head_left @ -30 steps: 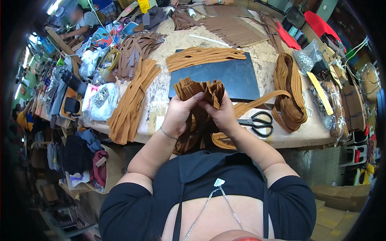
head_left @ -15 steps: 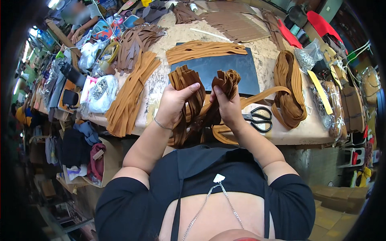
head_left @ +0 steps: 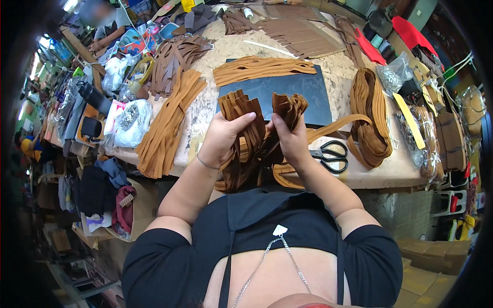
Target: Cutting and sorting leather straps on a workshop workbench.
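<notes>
My left hand (head_left: 222, 137) is closed around a bundle of brown strips (head_left: 241, 108), thumb pressed across it. My right hand (head_left: 290, 141) grips a second brown bundle (head_left: 289, 109), with its cut ends bunched upward. Both bundles are held close together over the table's near edge, and their lengths hang down between my forearms. Black-handled scissors (head_left: 335, 156) lie just right of my right hand, blades partly hidden. A long coil of brown tape (head_left: 371, 123) rests farther right, with one tail running toward my hands. More tan strips (head_left: 264, 69) lie across a dark cutting board (head_left: 313, 95) ahead.
Another pile of tan strips (head_left: 172, 123) lies on the table's left side. Darker brown strips (head_left: 179, 59) and a fringed brown sheet (head_left: 303, 36) are farther back. Plastic bags (head_left: 132, 120) and a black bottle (head_left: 94, 96) crowd the left edge. A person (head_left: 110, 31) is at the far left.
My two hands have sunk slightly toward me with the bundles. The strips in my left hand have fanned apart a little. The grips stay the same.
</notes>
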`<act>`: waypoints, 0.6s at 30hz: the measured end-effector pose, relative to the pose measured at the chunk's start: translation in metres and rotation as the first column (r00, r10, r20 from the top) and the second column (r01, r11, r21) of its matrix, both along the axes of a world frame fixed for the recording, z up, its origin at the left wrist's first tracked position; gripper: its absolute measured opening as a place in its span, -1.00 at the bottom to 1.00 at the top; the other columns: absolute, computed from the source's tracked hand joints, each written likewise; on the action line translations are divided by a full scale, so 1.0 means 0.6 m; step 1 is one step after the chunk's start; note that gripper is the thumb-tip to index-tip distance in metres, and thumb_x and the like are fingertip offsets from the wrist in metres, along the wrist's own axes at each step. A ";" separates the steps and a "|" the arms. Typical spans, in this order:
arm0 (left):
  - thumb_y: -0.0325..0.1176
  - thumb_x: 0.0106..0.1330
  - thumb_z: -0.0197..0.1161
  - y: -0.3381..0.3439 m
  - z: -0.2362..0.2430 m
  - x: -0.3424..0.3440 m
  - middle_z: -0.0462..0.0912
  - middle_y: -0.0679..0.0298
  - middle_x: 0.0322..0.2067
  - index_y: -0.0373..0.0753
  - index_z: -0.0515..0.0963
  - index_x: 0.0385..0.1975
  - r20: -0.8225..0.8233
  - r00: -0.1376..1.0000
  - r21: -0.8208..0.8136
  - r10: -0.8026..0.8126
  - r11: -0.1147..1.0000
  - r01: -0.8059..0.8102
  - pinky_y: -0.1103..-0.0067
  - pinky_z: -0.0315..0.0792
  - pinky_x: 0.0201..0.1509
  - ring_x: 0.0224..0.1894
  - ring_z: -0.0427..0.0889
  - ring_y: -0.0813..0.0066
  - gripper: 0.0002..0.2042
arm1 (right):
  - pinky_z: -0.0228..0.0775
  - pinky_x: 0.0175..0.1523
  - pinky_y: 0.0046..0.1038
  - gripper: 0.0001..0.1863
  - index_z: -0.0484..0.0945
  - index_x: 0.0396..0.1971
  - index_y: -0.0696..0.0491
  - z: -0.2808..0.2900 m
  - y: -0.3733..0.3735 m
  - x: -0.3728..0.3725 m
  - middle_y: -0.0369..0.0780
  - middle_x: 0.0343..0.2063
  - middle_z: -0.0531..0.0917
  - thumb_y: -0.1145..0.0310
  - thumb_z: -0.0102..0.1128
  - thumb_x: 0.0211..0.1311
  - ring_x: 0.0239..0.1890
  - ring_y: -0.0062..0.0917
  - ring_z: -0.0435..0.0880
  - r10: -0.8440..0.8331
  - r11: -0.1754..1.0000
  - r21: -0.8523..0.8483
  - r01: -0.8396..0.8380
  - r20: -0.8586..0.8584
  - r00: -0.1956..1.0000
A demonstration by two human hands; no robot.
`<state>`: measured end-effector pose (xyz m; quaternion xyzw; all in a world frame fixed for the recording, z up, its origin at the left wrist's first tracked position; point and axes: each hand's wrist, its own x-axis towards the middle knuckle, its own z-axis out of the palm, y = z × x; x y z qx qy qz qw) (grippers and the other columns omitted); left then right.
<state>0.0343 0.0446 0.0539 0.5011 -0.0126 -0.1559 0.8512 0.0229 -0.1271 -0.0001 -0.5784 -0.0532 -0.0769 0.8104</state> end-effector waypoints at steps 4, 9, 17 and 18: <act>-0.56 0.25 0.28 -0.004 -0.005 -0.001 0.66 0.15 -0.18 -0.40 0.53 -0.10 0.012 0.998 -0.085 0.067 0.994 -0.066 0.52 0.61 -0.10 -0.17 0.68 0.40 -0.77 | 0.39 0.14 -0.50 -0.51 0.33 0.06 0.13 0.021 0.008 -0.009 -0.26 -0.06 0.59 0.53 0.34 0.17 -0.01 -0.59 0.56 0.116 0.988 -0.108 -0.108 0.076 0.990; -0.55 0.28 0.25 -0.008 -0.016 0.001 0.66 0.15 -0.16 -0.37 0.50 -0.06 0.080 0.996 -0.069 0.035 0.997 -0.030 0.50 0.59 -0.05 -0.14 0.67 0.38 -0.76 | 0.39 0.12 -0.50 -0.62 0.41 0.02 0.12 -0.002 -0.001 0.000 -0.29 -0.09 0.61 0.56 0.26 0.21 -0.02 -0.60 0.57 0.093 0.966 -0.254 -0.055 0.143 0.985; -0.54 0.26 0.27 -0.008 -0.011 0.001 0.68 0.15 -0.23 -0.36 0.53 -0.10 0.057 0.996 0.004 0.072 0.997 -0.073 0.48 0.63 -0.14 -0.21 0.69 0.39 -0.77 | 0.41 0.11 -0.49 -0.63 0.31 0.09 0.10 0.000 -0.004 -0.008 -0.26 -0.02 0.57 0.59 0.09 0.32 -0.01 -0.55 0.57 0.130 0.991 0.018 -0.131 0.035 0.991; -0.54 0.26 0.27 -0.011 -0.012 0.000 0.68 0.15 -0.23 -0.36 0.53 -0.10 0.050 0.996 0.003 0.072 0.997 -0.072 0.48 0.63 -0.14 -0.21 0.69 0.39 -0.77 | 0.39 0.16 -0.49 -0.57 0.27 0.11 0.11 0.004 0.003 -0.011 -0.25 -0.02 0.57 0.62 0.13 0.28 0.02 -0.55 0.56 0.112 0.993 0.010 -0.113 0.080 0.990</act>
